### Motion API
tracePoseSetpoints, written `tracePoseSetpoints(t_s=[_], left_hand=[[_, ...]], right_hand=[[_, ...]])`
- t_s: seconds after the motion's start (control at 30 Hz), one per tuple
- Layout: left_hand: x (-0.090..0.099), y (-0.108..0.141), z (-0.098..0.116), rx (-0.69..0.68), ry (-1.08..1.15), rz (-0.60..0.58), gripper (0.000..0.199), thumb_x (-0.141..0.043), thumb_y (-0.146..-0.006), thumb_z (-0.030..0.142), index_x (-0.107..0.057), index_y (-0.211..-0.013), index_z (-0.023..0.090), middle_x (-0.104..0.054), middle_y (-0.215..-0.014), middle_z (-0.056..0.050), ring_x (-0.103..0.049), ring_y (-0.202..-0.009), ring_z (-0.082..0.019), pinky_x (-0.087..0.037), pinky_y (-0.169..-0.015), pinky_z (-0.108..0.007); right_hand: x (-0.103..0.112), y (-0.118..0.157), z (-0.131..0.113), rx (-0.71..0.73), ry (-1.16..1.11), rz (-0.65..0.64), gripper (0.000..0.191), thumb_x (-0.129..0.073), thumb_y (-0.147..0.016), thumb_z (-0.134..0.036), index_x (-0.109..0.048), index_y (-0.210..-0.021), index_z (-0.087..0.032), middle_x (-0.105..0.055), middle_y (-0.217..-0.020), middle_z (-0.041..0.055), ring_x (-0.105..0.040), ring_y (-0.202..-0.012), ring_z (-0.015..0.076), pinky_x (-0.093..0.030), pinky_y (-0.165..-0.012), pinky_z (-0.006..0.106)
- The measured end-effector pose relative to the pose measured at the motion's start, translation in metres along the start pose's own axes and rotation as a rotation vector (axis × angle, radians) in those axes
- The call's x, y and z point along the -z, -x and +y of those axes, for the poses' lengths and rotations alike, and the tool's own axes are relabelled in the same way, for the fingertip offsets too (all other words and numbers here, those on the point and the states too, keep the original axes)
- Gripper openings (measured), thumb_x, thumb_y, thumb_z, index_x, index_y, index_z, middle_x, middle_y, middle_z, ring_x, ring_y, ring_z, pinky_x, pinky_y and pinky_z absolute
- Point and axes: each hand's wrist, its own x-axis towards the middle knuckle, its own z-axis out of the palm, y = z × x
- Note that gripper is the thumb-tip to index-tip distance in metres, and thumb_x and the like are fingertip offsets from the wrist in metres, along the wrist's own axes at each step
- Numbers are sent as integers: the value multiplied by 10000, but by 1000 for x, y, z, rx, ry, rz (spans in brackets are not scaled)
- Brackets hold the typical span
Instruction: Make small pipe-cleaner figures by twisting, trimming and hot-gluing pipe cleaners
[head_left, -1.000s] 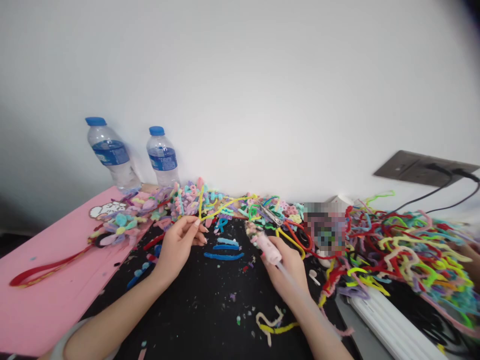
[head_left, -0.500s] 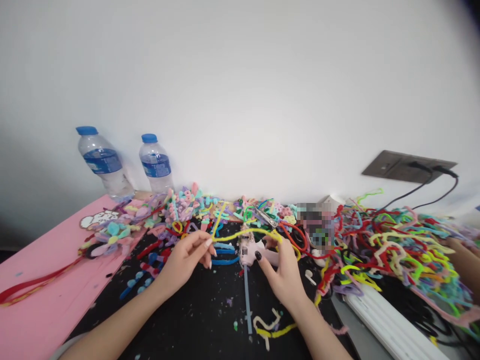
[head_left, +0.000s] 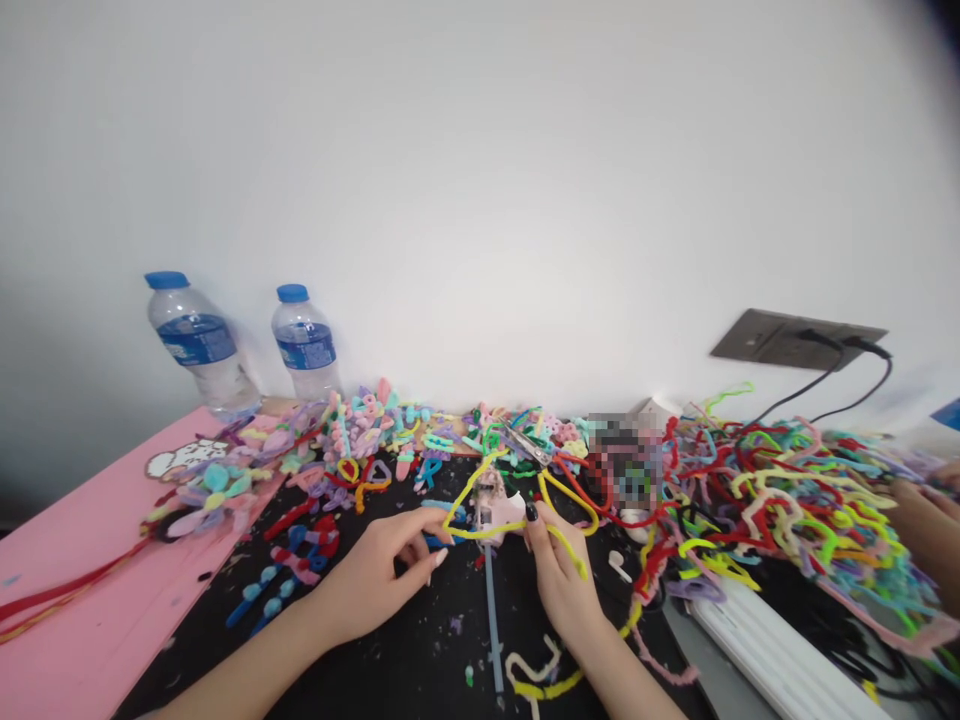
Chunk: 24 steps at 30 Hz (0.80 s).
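Note:
A yellow pipe cleaner (head_left: 480, 534) is stretched between my two hands, sharply bent near the left one and curling in a loop past the right. My left hand (head_left: 382, 575) has its fingertips at the bend, the thumb held a little apart below. My right hand (head_left: 562, 575), with dark nail polish on the thumb, pinches the pipe cleaner farther along. Just behind it lies a pale glue gun (head_left: 495, 512), partly covered by the right fingers, with a glue stick (head_left: 493, 620) pointing toward me.
A heap of coloured pipe cleaners (head_left: 817, 510) spreads at right by a white power strip (head_left: 780, 650). Scissors (head_left: 527, 443) lie behind the glue gun. Water bottles (head_left: 304, 345) stand left, beside pink board (head_left: 67, 580). Another person's hand (head_left: 926, 520) reaches in at far right.
Both hands have come lower and nearer to me, and the pipe cleaner's arch between them has flattened into a sag. My left thumb has moved away from the index finger. The view has shifted slightly.

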Motion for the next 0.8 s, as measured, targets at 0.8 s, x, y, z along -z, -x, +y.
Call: tracePoseSetpoints(t_s=[0.8], left_hand=[[-2,-1,-6,-53,-141,24,396,-568,-794,188,-573,-1173,305,-652,-866,-6,-605,-724,-141,-487,-699,-232]], right_hand=[[-2,2,-16,1,-107,-62,347,-328,-919,-326,-554,-686,-205,-552,-612,6,-525,-557,150,-420,-528,243]])
